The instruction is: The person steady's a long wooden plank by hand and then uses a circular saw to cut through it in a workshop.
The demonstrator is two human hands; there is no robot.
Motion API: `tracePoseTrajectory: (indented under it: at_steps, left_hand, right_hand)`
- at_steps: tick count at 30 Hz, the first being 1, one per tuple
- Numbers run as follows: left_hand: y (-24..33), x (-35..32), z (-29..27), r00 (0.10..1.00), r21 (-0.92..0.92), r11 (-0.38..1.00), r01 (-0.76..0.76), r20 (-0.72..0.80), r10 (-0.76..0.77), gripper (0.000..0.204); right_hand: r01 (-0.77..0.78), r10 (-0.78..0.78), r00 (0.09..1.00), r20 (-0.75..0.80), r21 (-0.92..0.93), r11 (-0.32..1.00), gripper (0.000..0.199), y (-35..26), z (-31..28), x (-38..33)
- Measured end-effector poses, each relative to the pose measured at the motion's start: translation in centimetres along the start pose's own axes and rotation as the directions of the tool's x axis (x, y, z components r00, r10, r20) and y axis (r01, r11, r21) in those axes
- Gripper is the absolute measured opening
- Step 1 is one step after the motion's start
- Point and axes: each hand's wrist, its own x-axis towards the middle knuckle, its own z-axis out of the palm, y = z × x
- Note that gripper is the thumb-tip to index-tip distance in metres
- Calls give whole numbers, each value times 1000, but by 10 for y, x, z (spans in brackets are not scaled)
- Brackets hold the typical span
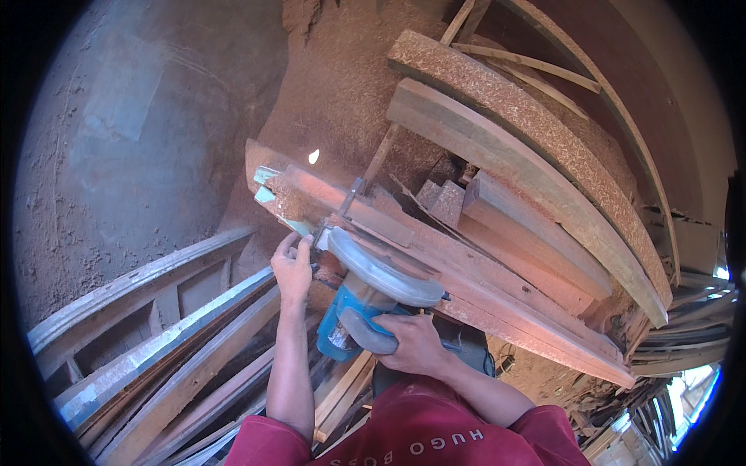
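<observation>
A blue circular saw (350, 311) with a grey blade guard (381, 272) rests on a long, reddish, dust-covered timber beam (497, 307). My right hand (413, 344) is wrapped round the saw's rear handle. At the front of the saw, the bent fingers of my left hand (293, 269) pinch its edge beside a thin metal guide bar (352, 196), which reaches across the wood. Pale green-painted patches (266, 194) mark the beam's far left end, beyond my left hand. The blade is hidden by the guard and the wood.
Thick sawdust-covered planks (528, 186) lie at the far right, with shorter timber blocks (536, 241) beside the beam. Several long boards (194, 349) and a grooved frame piece (148, 287) are stacked at the left. Sawdust (334, 93) covers the ground ahead.
</observation>
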Motion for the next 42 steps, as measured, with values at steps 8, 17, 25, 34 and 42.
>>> tracePoseTrajectory:
  at_steps: [8,17,25,34,42]
  left_hand:
    - [4,8,-5,1000,0,1000,-13,-13,12,43]
    - [0,28,-19,999,30,999,-37,-20,38,39]
    - [11,55,-37,998,66,997,-49,-25,51,48]
    - [52,138,-121,989,166,980,-108,-85,124,42]
    - [187,-28,-214,882,-151,889,-433,-275,383,74]
  right_hand:
    - [-17,16,999,48,12,1000,47,-4,3,11]
    - [21,-21,999,32,-2,1000,47,-13,8,27]
    - [20,-20,1000,3,-15,1000,42,-29,19,59]
    - [222,-215,969,-122,40,974,36,-57,53,147]
    - [587,-514,797,-315,205,783,42,-109,9,98]
